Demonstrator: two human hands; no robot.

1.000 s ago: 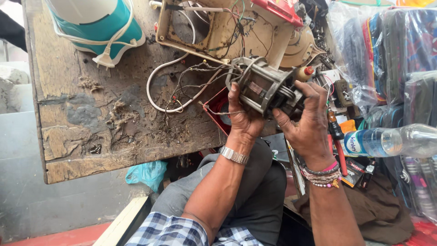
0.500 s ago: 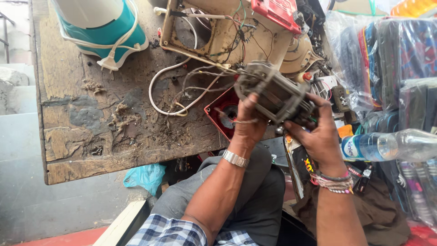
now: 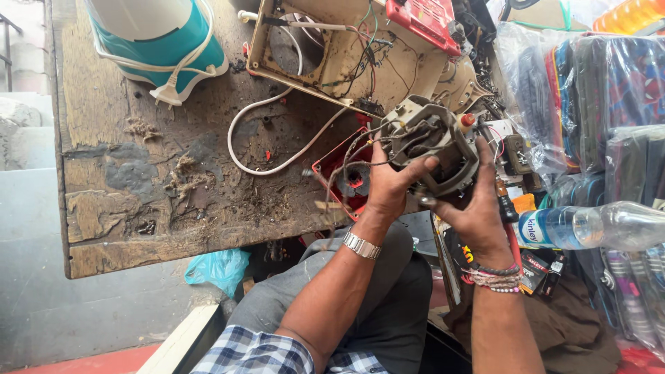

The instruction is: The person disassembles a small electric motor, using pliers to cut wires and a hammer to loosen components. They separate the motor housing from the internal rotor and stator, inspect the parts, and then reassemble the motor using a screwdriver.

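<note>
Both hands are wrapped around a small electric motor (image 3: 433, 149), lifted just off the near right edge of the worn wooden bench (image 3: 125, 208) and over the person's lap. The left hand (image 3: 389, 183) grasps it from the near-left side, fingers curled over the frame and the tangle of thin wires, so it's probably steadying the thing. The right hand (image 3: 478, 208) cups it from underneath on the right, thumb up along the side, which tilts the open end toward the camera, presumably so the windings can be looked at.

The wires from the motor trail back toward the opened cream appliance housing (image 3: 332, 55) lying at the far side of the bench, so the motor can't go far from it. A white power cord (image 3: 267, 135) loops across the bench between them. A teal and white appliance (image 3: 163, 38) sits far left, well out of the way. A plastic water bottle (image 3: 596, 225) lies to the right, near the right hand.
</note>
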